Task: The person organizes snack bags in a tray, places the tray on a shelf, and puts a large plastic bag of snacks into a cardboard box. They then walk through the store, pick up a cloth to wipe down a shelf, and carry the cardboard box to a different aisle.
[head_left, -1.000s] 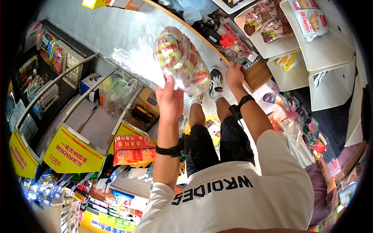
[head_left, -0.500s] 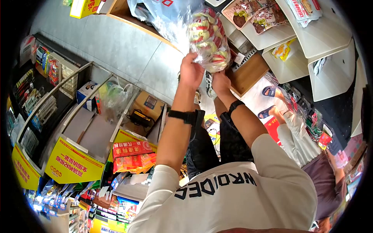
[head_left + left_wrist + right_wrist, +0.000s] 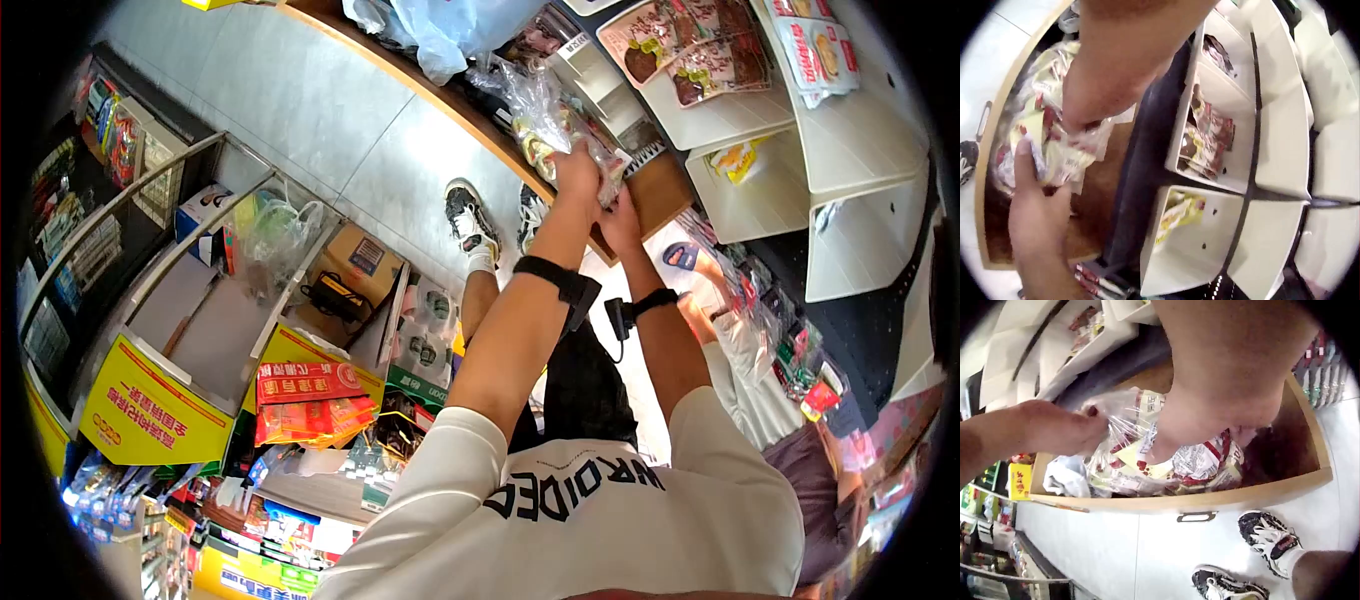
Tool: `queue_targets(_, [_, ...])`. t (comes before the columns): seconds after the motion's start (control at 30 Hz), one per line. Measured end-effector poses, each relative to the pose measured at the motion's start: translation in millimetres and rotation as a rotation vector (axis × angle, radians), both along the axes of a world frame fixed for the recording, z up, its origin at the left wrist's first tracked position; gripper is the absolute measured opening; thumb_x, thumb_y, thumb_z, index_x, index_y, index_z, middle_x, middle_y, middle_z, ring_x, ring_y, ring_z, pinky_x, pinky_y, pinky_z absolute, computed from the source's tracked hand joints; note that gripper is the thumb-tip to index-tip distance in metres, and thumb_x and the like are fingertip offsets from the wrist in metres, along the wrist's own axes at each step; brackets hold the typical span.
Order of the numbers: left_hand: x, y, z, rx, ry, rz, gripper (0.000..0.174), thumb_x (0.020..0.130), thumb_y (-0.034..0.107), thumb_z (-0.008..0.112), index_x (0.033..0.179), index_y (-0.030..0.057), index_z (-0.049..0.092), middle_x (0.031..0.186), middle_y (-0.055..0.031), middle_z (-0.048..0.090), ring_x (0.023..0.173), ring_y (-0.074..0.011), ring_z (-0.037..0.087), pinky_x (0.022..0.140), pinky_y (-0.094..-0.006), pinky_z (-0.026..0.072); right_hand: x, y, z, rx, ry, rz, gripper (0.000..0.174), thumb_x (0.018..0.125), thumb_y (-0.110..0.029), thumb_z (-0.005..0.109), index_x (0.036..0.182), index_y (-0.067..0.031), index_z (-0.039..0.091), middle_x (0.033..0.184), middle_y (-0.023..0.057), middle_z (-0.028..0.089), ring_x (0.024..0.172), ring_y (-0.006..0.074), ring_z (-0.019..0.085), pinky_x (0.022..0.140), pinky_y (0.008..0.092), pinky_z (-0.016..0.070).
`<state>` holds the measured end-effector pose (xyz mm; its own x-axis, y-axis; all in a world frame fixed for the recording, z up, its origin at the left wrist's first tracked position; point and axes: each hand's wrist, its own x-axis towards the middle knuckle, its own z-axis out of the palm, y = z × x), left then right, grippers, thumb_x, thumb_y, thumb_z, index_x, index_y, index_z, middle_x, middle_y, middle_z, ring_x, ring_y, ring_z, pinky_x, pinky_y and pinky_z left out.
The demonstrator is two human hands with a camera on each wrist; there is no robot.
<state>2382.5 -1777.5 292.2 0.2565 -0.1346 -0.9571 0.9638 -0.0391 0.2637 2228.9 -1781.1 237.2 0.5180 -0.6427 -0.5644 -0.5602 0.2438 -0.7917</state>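
A clear plastic bag (image 3: 1125, 469) full of red, cream and yellow wrapped packets lies low in an open wooden drawer (image 3: 1241, 495). My left hand (image 3: 578, 178) grips the bag's plastic from above, its fingers curled; the right wrist view shows this left hand (image 3: 1063, 428) at the bag's gathered side. At the bag's near end is my right hand (image 3: 622, 220). Seen from the left wrist, the right hand (image 3: 1038, 215) lays a straight index finger on the packets, thumb spread apart. The left palm is hidden.
A pale blue plastic bag (image 3: 450, 35) fills the drawer's far part. White bins (image 3: 1216, 137) with snack packets line the right side. To the left stands a shelf rack with yellow signs (image 3: 150, 405). My shoes (image 3: 470, 215) are beside the drawer, and another person's sandalled feet (image 3: 682, 257) are at right.
My left hand carried the bag from over the floor rightward and down into the drawer. My right hand left the drawer's edge and came to the bag.
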Motion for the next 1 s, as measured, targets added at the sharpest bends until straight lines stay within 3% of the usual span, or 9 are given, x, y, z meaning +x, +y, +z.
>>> queue_targets(0.07, [10, 12, -19, -0.089, 0.063, -0.059, 0.026, 0.091, 0.026, 0.047, 0.095, 0.0007, 0.05, 0.071, -0.0096, 0.053, 0.057, -0.0213, 0.054, 0.049, -0.0356, 0.0438, -4, -15, -27, 0.054, 0.133, 0.083, 0.068, 0.075, -0.026, 0.074, 0.129, -0.0009, 0.04, 0.122, 0.0179, 0.054, 0.109, 0.0303, 0.053, 0.093, 0.0383, 0.0399])
queue_targets(0.17, [20, 49, -55, 0.281, -1.083, -1.413, 0.027, 0.086, 0.023, 0.055, 0.09, -0.0032, 0.053, 0.078, -0.0204, 0.059, 0.07, -0.0351, 0.061, 0.065, -0.0444, 0.0479, -15, -29, -72, 0.055, 0.305, 0.181, 0.058, 0.079, -0.032, 0.069, 0.121, 0.0017, 0.05, 0.113, 0.0188, 0.06, 0.104, 0.0328, 0.057, 0.09, 0.0379, 0.0426])
queue_targets(0.23, [37, 61, -36, 0.267, -0.86, -1.282, 0.028, 0.083, 0.022, 0.057, 0.092, -0.0042, 0.054, 0.082, -0.0228, 0.058, 0.076, -0.0377, 0.06, 0.07, -0.0443, 0.0475, -18, -34, -89, -0.041, 0.758, 0.699, 0.054, 0.077, -0.039, 0.068, 0.11, 0.0033, 0.059, 0.108, 0.0225, 0.062, 0.101, 0.0359, 0.059, 0.087, 0.0411, 0.0454])
queue_targets(0.4, [32, 101, -22, 0.554, -0.881, -0.803, 0.038, 0.078, 0.022, 0.064, 0.104, -0.0041, 0.058, 0.09, -0.0219, 0.059, 0.092, -0.0385, 0.056, 0.086, -0.0408, 0.044, 39, -31, -13, 0.002, 1.065, 0.735, 0.041, 0.082, -0.041, 0.055, 0.09, -0.0023, 0.066, 0.083, 0.0171, 0.067, 0.079, 0.0357, 0.064, 0.074, 0.0451, 0.0494])
queue_targets(0.5, [18, 110, -37, 0.763, -1.075, -0.745, 0.044, 0.077, 0.023, 0.065, 0.109, -0.0065, 0.055, 0.094, -0.0203, 0.062, 0.093, -0.0359, 0.058, 0.087, -0.0384, 0.0445, 90, -11, 49, -0.203, 0.749, 0.834, 0.032, 0.082, -0.03, 0.055, 0.099, -0.0046, 0.063, 0.104, 0.0197, 0.062, 0.096, 0.0363, 0.06, 0.079, 0.0458, 0.0485])
queue_targets(0.57, [17, 109, -39, 0.362, -0.602, -0.859, 0.05, 0.079, 0.024, 0.065, 0.116, -0.0069, 0.05, 0.097, -0.0214, 0.063, 0.088, -0.0378, 0.06, 0.083, -0.0399, 0.0464, 91, 3, 32, -0.588, 0.233, 0.712, 0.029, 0.083, -0.024, 0.055, 0.104, -0.0043, 0.056, 0.101, 0.0188, 0.058, 0.095, 0.0373, 0.057, 0.078, 0.0467, 0.0465])
queue_targets(0.73, [2, 113, -61, 0.181, -0.501, -0.75, 0.03, 0.084, 0.01, 0.057, 0.11, -0.0036, 0.051, 0.097, -0.0166, 0.065, 0.08, -0.0197, 0.063, 0.07, -0.0318, 0.0481, 103, -52, -62, -0.329, 0.384, 0.429, 0.033, 0.083, -0.028, 0.06, 0.105, -0.0036, 0.057, 0.097, 0.0207, 0.058, 0.098, 0.0333, 0.056, 0.082, 0.0393, 0.0428])
queue_targets(0.9, [9, 116, -55, 0.035, -0.44, -0.694, 0.039, 0.078, 0.009, 0.058, 0.115, -0.0027, 0.049, 0.1, -0.0162, 0.064, 0.088, -0.0257, 0.061, 0.076, -0.0333, 0.0461, 117, -112, -50, -0.152, 0.545, 0.288, 0.043, 0.088, -0.039, 0.05, 0.103, -0.0002, 0.06, 0.106, 0.0194, 0.062, 0.098, 0.0331, 0.059, 0.081, 0.0376, 0.0453])
queue_targets(1.0, [9, 113, -41, -0.041, -0.388, -0.609, 0.048, 0.074, 0.01, 0.06, 0.118, -0.0019, 0.048, 0.106, -0.0173, 0.063, 0.097, -0.0291, 0.06, 0.085, -0.0343, 0.0444, 94, -106, -47, -0.457, 0.432, 0.326, 0.035, 0.084, -0.032, 0.054, 0.095, 0.0008, 0.06, 0.086, 0.0247, 0.061, 0.082, 0.0396, 0.058, 0.079, 0.0457, 0.0447])
